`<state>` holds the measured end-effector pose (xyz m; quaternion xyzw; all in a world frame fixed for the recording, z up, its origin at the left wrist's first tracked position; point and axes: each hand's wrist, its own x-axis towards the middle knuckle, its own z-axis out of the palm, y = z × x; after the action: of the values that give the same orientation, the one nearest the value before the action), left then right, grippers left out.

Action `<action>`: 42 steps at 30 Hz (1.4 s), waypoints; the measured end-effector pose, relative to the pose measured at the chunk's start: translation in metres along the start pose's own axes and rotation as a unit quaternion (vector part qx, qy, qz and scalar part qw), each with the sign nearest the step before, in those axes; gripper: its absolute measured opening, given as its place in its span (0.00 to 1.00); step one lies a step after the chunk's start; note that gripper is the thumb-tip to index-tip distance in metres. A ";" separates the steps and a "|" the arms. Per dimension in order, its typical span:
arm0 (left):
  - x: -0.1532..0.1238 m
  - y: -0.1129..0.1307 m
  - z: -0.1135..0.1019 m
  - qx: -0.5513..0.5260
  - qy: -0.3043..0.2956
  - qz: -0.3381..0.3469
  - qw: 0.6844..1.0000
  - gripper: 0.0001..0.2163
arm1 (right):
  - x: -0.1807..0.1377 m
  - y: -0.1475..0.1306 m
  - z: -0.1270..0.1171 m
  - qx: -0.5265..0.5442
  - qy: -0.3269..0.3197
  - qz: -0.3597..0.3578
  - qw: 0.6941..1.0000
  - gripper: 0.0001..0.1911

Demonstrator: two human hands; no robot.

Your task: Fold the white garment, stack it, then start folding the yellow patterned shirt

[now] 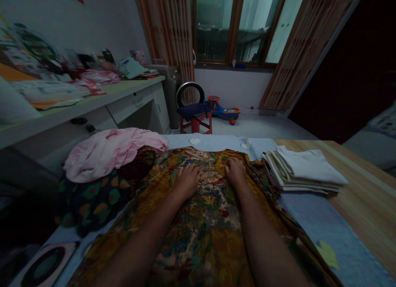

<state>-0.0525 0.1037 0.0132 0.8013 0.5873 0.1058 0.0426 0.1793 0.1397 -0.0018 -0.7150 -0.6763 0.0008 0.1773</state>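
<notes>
A mustard-brown garment (213, 212) with a multicoloured print lies spread over the table, its neckline at the far end. My left hand (187, 179) rests on its upper part, left of the middle, with the fingers stretched forward on the fabric. To the right, near the neckline, my right hand (236, 170) presses on the cloth, fingers apart and slightly bent. Neither hand lifts any fabric. The near end of the garment runs out of view beneath my forearms.
Pink cloth (108, 155) and a dark patterned cloth (93, 196) are heaped on the left. Folded clothes (309, 167) are stacked on the right. A light blue cloth (321, 221) covers part of the wooden table (371, 192). Beyond stand a red stool (196, 125) and a toy car (224, 110).
</notes>
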 end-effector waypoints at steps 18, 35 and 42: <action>0.046 -0.045 0.015 0.023 0.026 -0.125 0.992 0.25 | 0.011 0.026 0.007 -0.008 -0.043 -0.023 0.999 0.24; 0.054 -0.034 0.013 0.033 0.016 -0.154 0.987 0.26 | 0.008 0.003 0.011 0.008 -0.096 -0.070 0.993 0.26; 0.056 -0.032 0.012 0.022 0.008 -0.167 0.986 0.26 | 0.013 0.000 0.005 -0.025 -0.137 -0.032 0.990 0.30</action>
<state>-0.0631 0.1671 0.0020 0.6922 0.7151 0.0903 0.0373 0.1795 0.1535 -0.0031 -0.6906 -0.7164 0.0761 0.0645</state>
